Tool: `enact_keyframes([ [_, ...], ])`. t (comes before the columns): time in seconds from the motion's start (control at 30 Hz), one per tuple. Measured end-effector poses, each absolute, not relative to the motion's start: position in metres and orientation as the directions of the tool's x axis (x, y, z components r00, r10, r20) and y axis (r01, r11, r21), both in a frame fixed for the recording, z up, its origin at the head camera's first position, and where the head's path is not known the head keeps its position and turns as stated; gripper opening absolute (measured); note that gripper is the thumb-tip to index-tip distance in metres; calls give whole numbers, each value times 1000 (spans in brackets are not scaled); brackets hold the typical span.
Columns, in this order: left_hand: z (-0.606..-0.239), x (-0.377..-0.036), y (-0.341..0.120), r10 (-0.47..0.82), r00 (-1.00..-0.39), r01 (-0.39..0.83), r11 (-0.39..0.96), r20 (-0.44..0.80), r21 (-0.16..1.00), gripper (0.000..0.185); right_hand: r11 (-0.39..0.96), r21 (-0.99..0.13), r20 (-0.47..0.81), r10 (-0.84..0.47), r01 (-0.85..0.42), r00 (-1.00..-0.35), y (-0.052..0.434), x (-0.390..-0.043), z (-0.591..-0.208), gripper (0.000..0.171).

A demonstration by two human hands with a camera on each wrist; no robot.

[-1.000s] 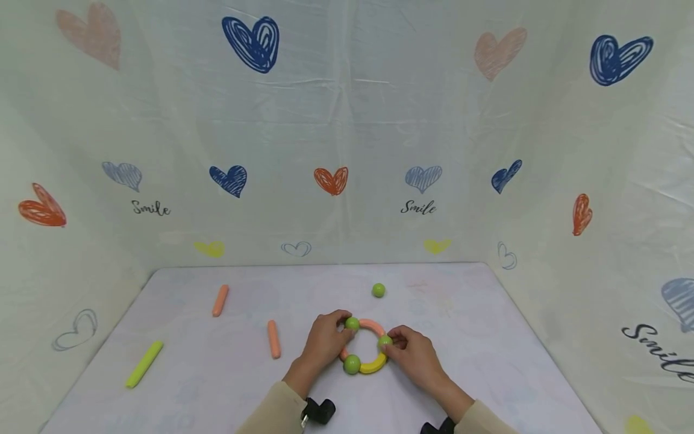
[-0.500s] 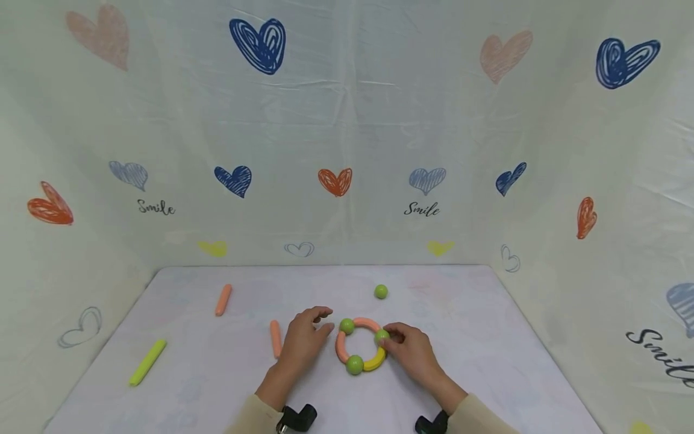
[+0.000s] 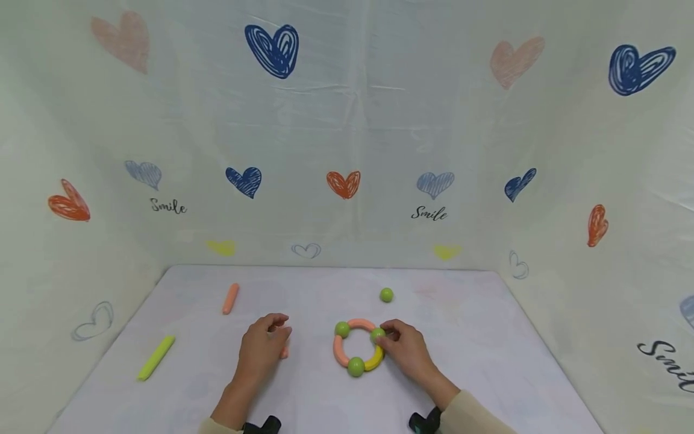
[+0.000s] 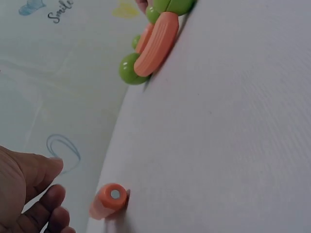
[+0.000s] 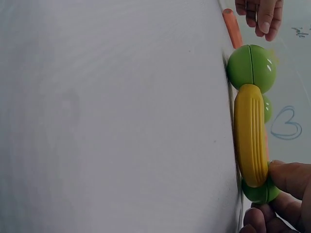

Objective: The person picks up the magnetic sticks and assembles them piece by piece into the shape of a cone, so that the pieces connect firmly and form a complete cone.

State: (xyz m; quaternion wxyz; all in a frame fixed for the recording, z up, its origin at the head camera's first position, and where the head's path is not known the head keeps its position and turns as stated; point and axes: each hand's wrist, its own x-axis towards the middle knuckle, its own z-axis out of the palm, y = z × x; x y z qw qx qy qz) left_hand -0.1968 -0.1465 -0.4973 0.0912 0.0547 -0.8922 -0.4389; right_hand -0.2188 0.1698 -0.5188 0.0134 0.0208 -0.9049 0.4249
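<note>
Showing a ring [image 3: 358, 348] of light, rigid segments at counter [image 3: 477, 374] centre, pinched at its three o'clock ball by the right hand [image 3: 403, 349]; the left hand [image 3: 260, 352], relaxed, is poised over an orange stick [image 4: 109, 200].

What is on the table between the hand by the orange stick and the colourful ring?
Nothing: in the head view only bare white table lies between the left hand and the ring of curved pieces and green balls.
</note>
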Motion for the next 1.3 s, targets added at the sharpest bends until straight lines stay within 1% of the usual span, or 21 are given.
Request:
enact_keyframes([
  [0.13, -504, -192, -156, -167, -980, -23, 620, 103, 785, 31, 635, -771, 46, -29, -53, -999, 165, -220, -518, 30],
  [0.33, -514, -195, -159, -155, -986, -47, 626, 65, 779, 47, 625, -777, 58, -46, -74, -997, 156, -221, -517, 28],
  [0.47, -518, -198, -158, -155, -986, -52, 634, 61, 772, 51, 625, -776, 68, -46, -82, -997, 151, -222, -517, 27],
  [0.6, -519, -198, -159, -152, -987, -55, 651, 59, 757, 48, 636, -767, 73, -46, -86, -996, 148, -223, -517, 27],
  [0.93, -514, -201, -180, -146, -989, -76, 676, 32, 733, 31, 638, -766, 69, -40, -79, -997, 146, -225, -519, 26],
  [1.17, -515, -207, -197, -134, -989, -53, 704, 59, 708, 30, 633, -769, 76, -50, -91, -996, 146, -224, -519, 26],
  [1.3, -517, -211, -202, -131, -990, -55, 699, 52, 713, 32, 636, -766, 72, -51, -88, -996, 146, -224, -519, 27],
])
